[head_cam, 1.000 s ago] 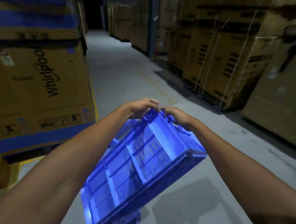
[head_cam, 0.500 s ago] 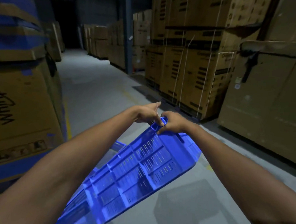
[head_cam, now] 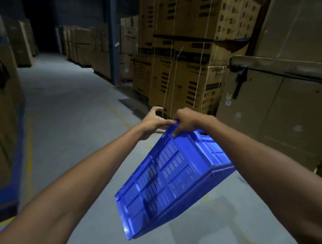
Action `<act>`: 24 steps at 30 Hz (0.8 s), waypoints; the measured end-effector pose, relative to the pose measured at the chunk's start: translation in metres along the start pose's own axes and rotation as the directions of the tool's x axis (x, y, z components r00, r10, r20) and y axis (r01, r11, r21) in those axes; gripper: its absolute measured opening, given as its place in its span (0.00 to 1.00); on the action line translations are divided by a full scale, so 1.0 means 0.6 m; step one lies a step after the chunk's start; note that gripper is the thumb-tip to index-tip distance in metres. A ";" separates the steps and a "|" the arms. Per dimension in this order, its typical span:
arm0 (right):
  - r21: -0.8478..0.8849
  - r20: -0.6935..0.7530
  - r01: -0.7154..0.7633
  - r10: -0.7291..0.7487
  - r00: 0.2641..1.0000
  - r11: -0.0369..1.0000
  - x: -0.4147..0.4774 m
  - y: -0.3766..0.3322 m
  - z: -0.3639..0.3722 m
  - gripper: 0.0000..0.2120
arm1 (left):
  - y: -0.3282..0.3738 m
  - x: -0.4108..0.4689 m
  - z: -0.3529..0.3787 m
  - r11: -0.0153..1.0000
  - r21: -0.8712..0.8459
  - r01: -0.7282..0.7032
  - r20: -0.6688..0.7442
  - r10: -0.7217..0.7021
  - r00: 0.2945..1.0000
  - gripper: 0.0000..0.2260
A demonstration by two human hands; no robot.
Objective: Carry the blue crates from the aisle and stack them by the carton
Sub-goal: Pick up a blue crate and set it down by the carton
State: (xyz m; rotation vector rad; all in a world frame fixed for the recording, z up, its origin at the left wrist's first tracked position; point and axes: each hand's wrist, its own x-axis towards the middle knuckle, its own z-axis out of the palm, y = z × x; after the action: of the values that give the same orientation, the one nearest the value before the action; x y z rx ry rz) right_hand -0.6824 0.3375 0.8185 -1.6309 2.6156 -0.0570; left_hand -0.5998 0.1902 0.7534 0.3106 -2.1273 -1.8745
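While held off the floor by both hands, the crate is recorded as follows.

Crate: blue slotted plastic crate (head_cam: pixel 173 177), carried in the air over the grey concrete aisle floor (head_cam: pixel 70 119), clear of it; tilted steeply, ribbed underside turned toward the camera, far end high, near corner lowest.

Left hand: left hand (head_cam: pixel 153 122) at the crate's upper far edge, thumb arched above, fingers curled on the rim from the left; closed on the rim, though how far the fingers wrap behind it cannot be told in this dim light.

Right hand: right hand (head_cam: pixel 187 121) just beside the left, touching it; fingers folded over the same far edge, one fingertip pressed on the underside; grip closed on the crate.

Forearms: both bare, reaching forward from the bottom corners.

Right side of aisle: tall stacks of strapped brown cardboard cartons (head_cam: pixel 188 66), and nearer, a large plain brown carton (head_cam: pixel 283 111) with a small label; crate well apart from both.

Left side of aisle: brown carton with blue band (head_cam: pixel 1 129), blurred, beside a yellow floor line (head_cam: pixel 29 150).

Far end: dark, with a blue steel column (head_cam: pixel 112 34) among further cartons.
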 end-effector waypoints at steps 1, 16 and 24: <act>-0.022 -0.028 -0.014 0.013 1.000 1.000 0.007 0.023 -0.006 0.16 | -0.014 0.022 -0.001 1.000 0.003 0.022 0.039 -0.023 0.999 0.39; -0.017 0.107 -0.487 0.486 0.867 0.873 0.222 0.431 -0.041 0.16 | -0.117 0.522 0.065 0.734 0.596 -0.325 0.583 -0.116 0.804 0.17; -0.109 0.117 -0.686 0.694 0.710 0.720 0.319 0.560 0.082 0.32 | -0.110 0.731 0.108 0.517 0.688 -0.509 0.632 -0.081 0.771 0.16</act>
State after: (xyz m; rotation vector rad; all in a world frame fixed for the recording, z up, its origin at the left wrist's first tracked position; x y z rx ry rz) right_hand -1.0638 0.3135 0.7425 -0.5212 2.9259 0.1723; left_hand -1.0349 0.0895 0.7125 -0.4765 -3.2001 -0.6428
